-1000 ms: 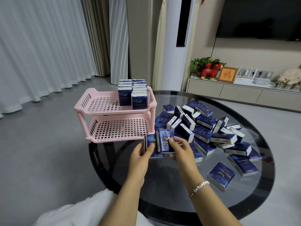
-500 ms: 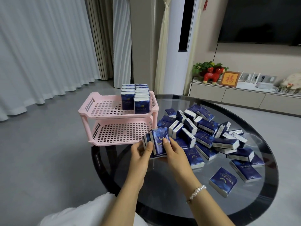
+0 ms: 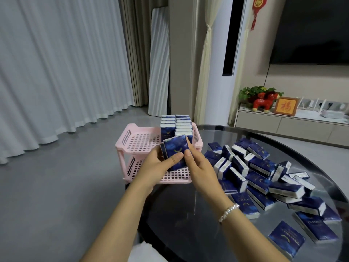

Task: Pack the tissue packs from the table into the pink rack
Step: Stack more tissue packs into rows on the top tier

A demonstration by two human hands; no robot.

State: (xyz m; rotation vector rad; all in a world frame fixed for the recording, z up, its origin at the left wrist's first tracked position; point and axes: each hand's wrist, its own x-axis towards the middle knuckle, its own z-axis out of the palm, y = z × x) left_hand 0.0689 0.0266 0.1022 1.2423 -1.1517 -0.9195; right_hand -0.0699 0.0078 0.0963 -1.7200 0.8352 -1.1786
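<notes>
Together, both hands' grip [image 3: 181, 157] around tissue packs [image 3: 174, 151]

We see both forearms bare from the elbow down, with no sleeves on either arm. The left hand [image 3: 156, 163] wears nothing that we can make out: no ring, no band at the wrist. The right hand [image 3: 200, 167] is likewise bare, but its wrist carries a bracelet [image 3: 228, 212] of small, rounded, pale beads, pearly white with a slight shine, strung in a single row that wraps the wrist. At the bottom edge we catch a patch of white cloth [image 3: 145, 252], softly folded, which we take for the person's clothing.
</notes>
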